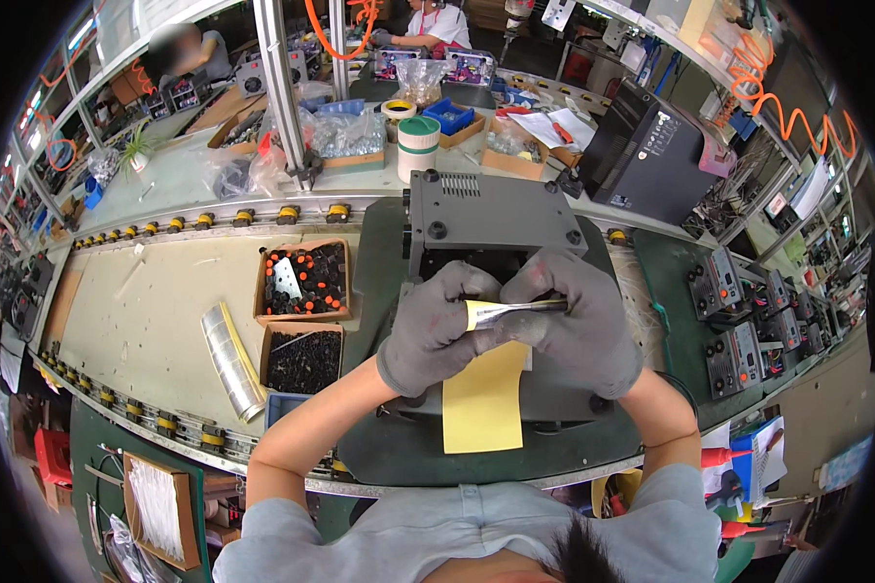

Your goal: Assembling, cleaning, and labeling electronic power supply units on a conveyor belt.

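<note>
My left hand (436,321) and my right hand (578,316), both in grey gloves, are closed on a label sheet (482,403). Its yellow backing hangs down toward me, while the upper end is bent between my fingers and shows a silver and black strip. Just beyond my hands, a grey metal equipment case (496,214) with vent slots and round black feet sits on a dark green mat (384,272). My fingers hide part of the case's near side. Whether a single label is peeled off the sheet, I cannot tell.
Left of the mat are a box of black and orange knobs (326,277), a box of black screws (303,361) and a curled silver label sheet (231,360). A white jar with a green lid (418,146) and a black computer tower (656,146) stand behind. Several grey units (734,360) sit right.
</note>
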`<control>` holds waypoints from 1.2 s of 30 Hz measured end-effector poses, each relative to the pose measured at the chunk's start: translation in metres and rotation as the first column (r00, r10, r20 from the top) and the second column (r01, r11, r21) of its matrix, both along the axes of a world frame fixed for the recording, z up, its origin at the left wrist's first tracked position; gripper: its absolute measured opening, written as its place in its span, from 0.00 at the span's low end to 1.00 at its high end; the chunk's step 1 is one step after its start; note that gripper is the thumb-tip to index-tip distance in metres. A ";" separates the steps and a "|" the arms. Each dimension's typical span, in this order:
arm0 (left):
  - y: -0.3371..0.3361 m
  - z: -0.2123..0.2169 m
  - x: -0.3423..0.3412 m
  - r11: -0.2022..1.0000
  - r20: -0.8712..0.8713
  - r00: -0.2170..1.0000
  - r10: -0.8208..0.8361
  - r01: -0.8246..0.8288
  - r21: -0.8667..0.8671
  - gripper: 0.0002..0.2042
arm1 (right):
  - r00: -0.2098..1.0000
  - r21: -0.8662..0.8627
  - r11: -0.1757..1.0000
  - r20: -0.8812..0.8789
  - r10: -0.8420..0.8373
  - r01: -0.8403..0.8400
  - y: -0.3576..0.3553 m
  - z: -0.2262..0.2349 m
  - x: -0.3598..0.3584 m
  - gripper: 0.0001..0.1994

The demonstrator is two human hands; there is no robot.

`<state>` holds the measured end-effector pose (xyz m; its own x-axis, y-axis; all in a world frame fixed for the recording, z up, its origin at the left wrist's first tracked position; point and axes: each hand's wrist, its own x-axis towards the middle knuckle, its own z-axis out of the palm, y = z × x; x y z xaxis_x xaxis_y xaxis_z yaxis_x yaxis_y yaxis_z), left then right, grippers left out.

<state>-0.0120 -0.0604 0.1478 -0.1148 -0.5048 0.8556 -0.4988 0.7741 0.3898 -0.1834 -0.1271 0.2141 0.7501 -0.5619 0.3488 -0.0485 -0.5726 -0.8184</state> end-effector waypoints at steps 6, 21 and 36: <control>-0.008 0.000 -0.006 0.994 -0.156 0.985 -0.080 0.090 0.062 0.14 | 0.977 -0.303 0.953 0.193 0.091 -0.029 -0.010 -0.005 0.006 0.11; -0.046 -0.001 0.006 0.834 -0.391 0.920 0.027 0.195 0.517 0.20 | 0.946 -0.566 0.777 0.304 -0.113 0.275 -0.086 -0.010 0.035 0.19; -0.133 -0.011 0.074 0.849 -0.011 0.916 0.401 -0.367 0.379 0.13 | 0.966 0.405 0.904 -0.256 -0.030 0.135 -0.236 0.005 0.031 0.21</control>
